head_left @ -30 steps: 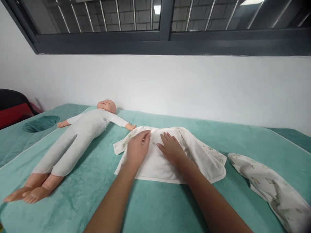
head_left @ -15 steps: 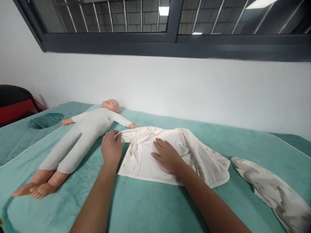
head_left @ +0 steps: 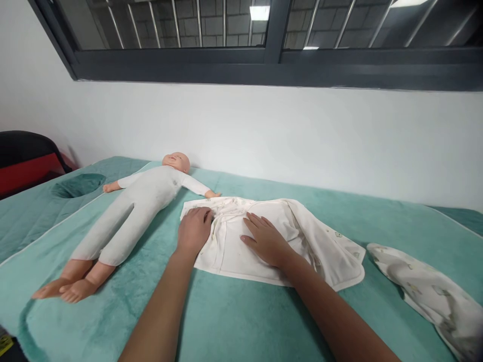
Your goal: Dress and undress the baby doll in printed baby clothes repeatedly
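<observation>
Lying on green cover in head view: white baby shirt, between doll and printed cloth. Left hand on shirt's left sleeve end in view, fingers curled; cannot tell if grip pinches fabric. Right hand palm-down on shirt's middle, grip wide, fingers extended. Doll's near hand just beside shirt's upper edge.

A white baby top with small printed motifs lies on teal bedding; left of it is a doll in plain white, right, a white cloth patterned in muted green.
</observation>
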Tool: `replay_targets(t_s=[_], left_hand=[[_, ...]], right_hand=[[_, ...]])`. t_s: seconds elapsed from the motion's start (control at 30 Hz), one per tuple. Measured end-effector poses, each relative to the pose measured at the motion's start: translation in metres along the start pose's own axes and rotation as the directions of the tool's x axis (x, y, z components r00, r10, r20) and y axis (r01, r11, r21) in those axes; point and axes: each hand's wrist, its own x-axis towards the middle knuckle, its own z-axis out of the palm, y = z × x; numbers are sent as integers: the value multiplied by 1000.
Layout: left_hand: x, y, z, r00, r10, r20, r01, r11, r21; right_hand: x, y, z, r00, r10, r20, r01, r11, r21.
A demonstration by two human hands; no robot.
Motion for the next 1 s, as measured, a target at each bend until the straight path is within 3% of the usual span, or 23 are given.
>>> replay_targets(t_s=[0.1,0.23,0.4,0.5,0.57,0.67,0.73,0.83,1.0], left_hand=[[-1,0,-1,992,-122,-13,123,981,148],[-4,0,0,975,-214,-60,221,961,166],[-1,5,0,982,-185,-49,186,982,22],[-3,11,-6,981,-177,-81,155,962,-227],[-8,17,-8,992,-116,-39,94,926,-367],[-15,23,-4,995,50,85,-19,940,-340],[-16,25,-1,987,65,145,-28,969,-246],[-11,24,-1,983,-80,167,129,942,-309],[-4,27,-14,916,-320,242,401,723,-563]], right_hand=[[0,0,0,1000,15,-1,-15,1000,-14],[3,1,3,996,82,-17,-83,994,-68],[22,-7,9,993,115,-39,-119,985,-127],[39,-17,11,988,145,-55,-151,981,-124],[50,-21,13,980,173,-97,-182,979,-87],[63,-21,14,952,244,-185,-251,968,-15],[70,-17,14,938,280,-205,-288,958,-10],[83,-9,12,935,296,-195,-309,950,-39],[104,-2,13,930,322,-179,-318,947,51]])
